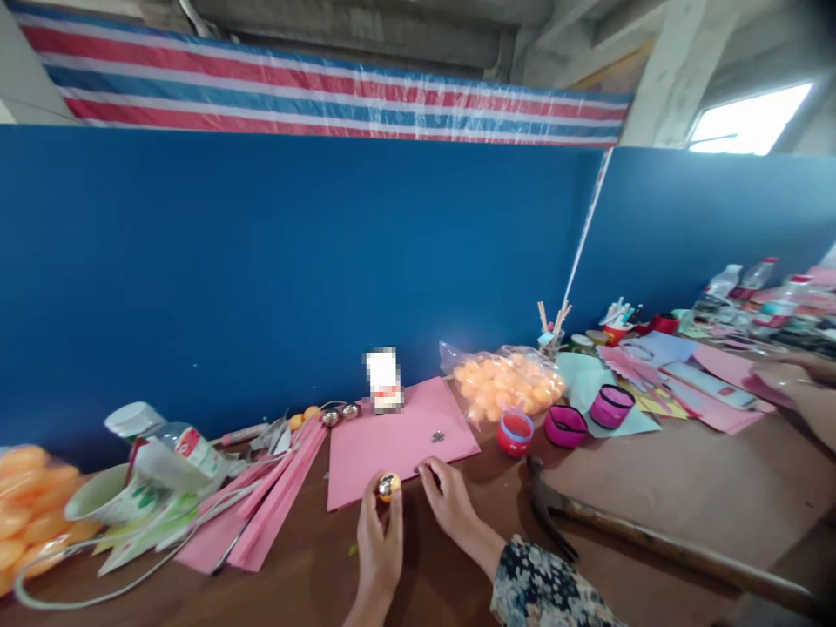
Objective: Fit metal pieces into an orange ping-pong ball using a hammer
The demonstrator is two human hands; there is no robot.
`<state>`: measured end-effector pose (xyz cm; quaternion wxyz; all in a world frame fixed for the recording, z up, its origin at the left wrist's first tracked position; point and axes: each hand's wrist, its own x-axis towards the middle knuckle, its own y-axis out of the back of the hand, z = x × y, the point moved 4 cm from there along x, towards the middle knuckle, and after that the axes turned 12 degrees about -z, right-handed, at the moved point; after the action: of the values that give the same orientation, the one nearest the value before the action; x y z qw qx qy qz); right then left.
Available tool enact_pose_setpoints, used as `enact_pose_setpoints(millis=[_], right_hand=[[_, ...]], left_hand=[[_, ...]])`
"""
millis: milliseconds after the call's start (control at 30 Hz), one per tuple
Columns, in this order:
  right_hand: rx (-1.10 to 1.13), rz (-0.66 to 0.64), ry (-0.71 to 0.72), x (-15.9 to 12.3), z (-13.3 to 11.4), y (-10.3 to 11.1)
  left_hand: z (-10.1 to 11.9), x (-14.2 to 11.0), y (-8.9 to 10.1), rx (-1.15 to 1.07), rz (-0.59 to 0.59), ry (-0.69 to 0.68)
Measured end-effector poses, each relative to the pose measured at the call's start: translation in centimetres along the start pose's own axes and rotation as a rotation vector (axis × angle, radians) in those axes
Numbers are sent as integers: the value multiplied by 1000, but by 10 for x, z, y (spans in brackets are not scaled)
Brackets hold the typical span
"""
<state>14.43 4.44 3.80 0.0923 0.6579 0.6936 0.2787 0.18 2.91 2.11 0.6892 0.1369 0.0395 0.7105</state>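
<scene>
My left hand (379, 535) holds up a small orange ball (388, 488) between thumb and fingers. Dark and shiny patches show on the ball's upper side; I cannot make out what they are. To its right, my right hand (452, 503) is closed in a pinch above the near edge of a pink paper sheet (382, 453). Whatever its fingertips hold, if anything, is too small to see. A little heap of small dark metal pieces (437, 436) lies on the sheet, just beyond the right hand.
A bag of orange balls (502, 383) stands behind a red-and-blue tub (515, 433). On the right lies a long-handled hammer (627, 522). Folded pink paper strips (274, 501), a cable and a plastic bottle (186, 448) fill the left. A blue partition (293, 252) closes the back.
</scene>
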Motion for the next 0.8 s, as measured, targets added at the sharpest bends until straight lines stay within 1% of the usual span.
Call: enact_pose_setpoints(millis=[100,167,300,500,667,800], right_hand=[[0,-32,17,-2,1,-3],[6,-33,7,-3,3,-4],[26,-35,-27,-4,7,-4],[19,-47,-35,-5,9,-2],[-6,-58,-40,-3,9,-3],[-16,-70,-13,-1,7,-5]], left_hand=[[-1,-2,-5,-40,-32,9],[-1,-3,-7,-49,-26,-10],[-1,-4,-11,-3,-47,-37],[2,-5,-12,25,-88,-25],[1,-6,-12,28,-69,-35],[-1,-5,-11,37,-44,-44]])
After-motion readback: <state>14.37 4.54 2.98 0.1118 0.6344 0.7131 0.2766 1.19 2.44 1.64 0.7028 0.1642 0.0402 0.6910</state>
